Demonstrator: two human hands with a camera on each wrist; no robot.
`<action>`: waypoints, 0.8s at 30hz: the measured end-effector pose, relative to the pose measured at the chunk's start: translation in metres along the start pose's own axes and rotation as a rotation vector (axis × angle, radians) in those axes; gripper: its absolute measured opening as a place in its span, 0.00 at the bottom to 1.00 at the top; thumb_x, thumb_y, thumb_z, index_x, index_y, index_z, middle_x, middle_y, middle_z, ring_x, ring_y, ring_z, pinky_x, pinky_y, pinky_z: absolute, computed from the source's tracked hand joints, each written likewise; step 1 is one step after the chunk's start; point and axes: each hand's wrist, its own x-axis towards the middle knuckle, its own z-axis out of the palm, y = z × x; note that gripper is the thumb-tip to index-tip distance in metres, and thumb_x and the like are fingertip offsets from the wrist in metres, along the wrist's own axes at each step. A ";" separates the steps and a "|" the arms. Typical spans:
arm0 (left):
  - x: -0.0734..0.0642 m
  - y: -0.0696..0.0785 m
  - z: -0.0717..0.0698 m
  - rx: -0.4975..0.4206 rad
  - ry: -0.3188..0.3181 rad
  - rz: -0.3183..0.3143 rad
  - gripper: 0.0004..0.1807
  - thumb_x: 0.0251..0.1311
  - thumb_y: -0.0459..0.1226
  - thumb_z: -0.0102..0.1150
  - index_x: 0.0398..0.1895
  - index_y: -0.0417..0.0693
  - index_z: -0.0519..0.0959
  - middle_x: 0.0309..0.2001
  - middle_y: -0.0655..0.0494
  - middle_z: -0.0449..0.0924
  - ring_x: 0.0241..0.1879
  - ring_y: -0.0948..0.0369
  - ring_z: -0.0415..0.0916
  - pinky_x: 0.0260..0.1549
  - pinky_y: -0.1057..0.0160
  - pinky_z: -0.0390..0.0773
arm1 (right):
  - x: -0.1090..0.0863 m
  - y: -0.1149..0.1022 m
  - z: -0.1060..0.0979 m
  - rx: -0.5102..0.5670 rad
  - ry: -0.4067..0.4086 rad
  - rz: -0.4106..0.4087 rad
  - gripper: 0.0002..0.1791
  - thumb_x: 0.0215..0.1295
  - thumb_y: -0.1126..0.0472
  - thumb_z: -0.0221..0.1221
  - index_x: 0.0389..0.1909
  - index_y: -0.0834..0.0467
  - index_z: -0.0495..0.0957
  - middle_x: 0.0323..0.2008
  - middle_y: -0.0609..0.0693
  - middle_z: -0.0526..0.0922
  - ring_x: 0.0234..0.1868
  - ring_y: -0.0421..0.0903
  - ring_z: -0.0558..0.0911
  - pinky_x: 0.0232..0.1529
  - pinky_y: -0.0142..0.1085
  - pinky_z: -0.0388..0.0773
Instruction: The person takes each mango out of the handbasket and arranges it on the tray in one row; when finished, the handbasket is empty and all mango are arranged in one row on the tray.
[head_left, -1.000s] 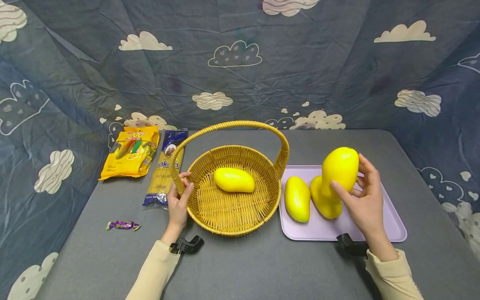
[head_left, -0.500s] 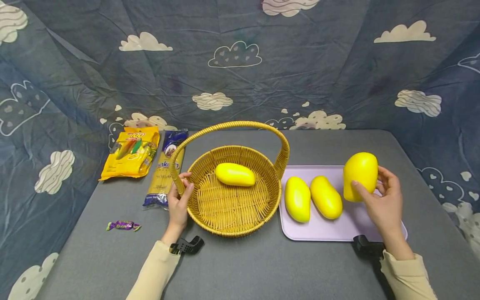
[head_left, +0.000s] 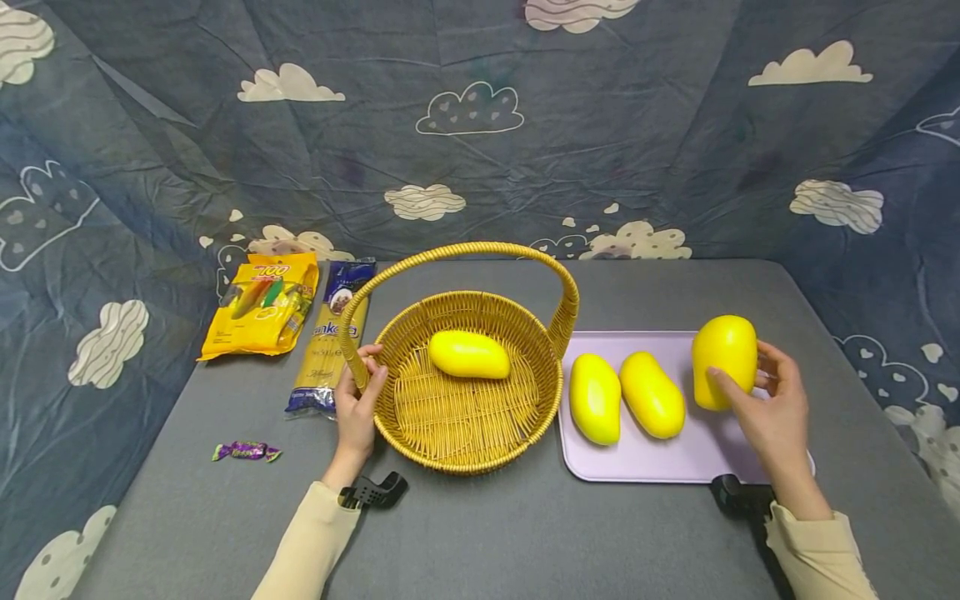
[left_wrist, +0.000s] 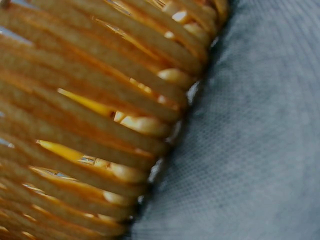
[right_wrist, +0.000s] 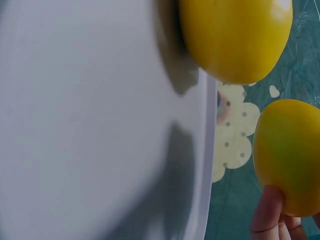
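Note:
My right hand point(head_left: 776, 410) holds a yellow mango point(head_left: 726, 360) upright over the right part of the lilac tray point(head_left: 637, 468), thumb on its near side and fingers behind. The same mango point(right_wrist: 290, 157) shows in the right wrist view, pinched by the fingertips. Two more mangoes, one at the tray's left point(head_left: 596, 398) and one beside it point(head_left: 652, 395), lie on the tray. At the left, my left hand point(head_left: 358, 408) grips the golden wicker basket point(head_left: 468, 462) where its handle meets the rim. One mango point(head_left: 469, 354) lies inside the basket. Woven basket wall point(left_wrist: 95, 115) fills much of the left wrist view.
Left of the basket lie a blue-and-yellow pasta packet point(head_left: 327, 350) and a yellow snack bag point(head_left: 262, 308). A purple wrapped candy point(head_left: 247, 451) is nearer the front. The basket's tall handle point(head_left: 480, 247) arches above it. A cloud-patterned cloth point(head_left: 600, 167) hangs behind the table.
My right hand has carried its mango rightward and down over the tray, away from the middle mango. The mango in the basket has rocked slightly. My left hand stays in place.

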 end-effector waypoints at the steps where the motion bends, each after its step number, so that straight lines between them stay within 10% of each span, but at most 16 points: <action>1: 0.000 0.000 0.000 0.000 0.001 -0.002 0.07 0.62 0.23 0.50 0.37 0.23 0.64 0.52 0.26 0.65 0.50 0.43 0.62 0.51 0.64 0.61 | -0.001 0.000 0.000 -0.010 -0.003 0.005 0.43 0.54 0.42 0.65 0.70 0.41 0.56 0.59 0.51 0.65 0.53 0.49 0.65 0.46 0.41 0.61; 13: 0.000 0.001 0.001 0.007 0.004 0.002 0.07 0.63 0.24 0.49 0.36 0.24 0.64 0.52 0.25 0.65 0.50 0.43 0.62 0.52 0.64 0.61 | -0.002 0.006 -0.003 -0.117 -0.217 -0.009 0.50 0.58 0.36 0.59 0.73 0.57 0.48 0.61 0.66 0.61 0.54 0.63 0.63 0.40 0.47 0.68; 24: 0.000 0.000 0.000 0.008 0.000 -0.003 0.08 0.63 0.26 0.51 0.36 0.25 0.65 0.52 0.25 0.65 0.50 0.43 0.62 0.52 0.64 0.60 | -0.016 -0.026 -0.012 -0.125 -0.350 0.011 0.50 0.60 0.38 0.58 0.70 0.65 0.49 0.56 0.69 0.60 0.46 0.60 0.64 0.24 0.33 0.73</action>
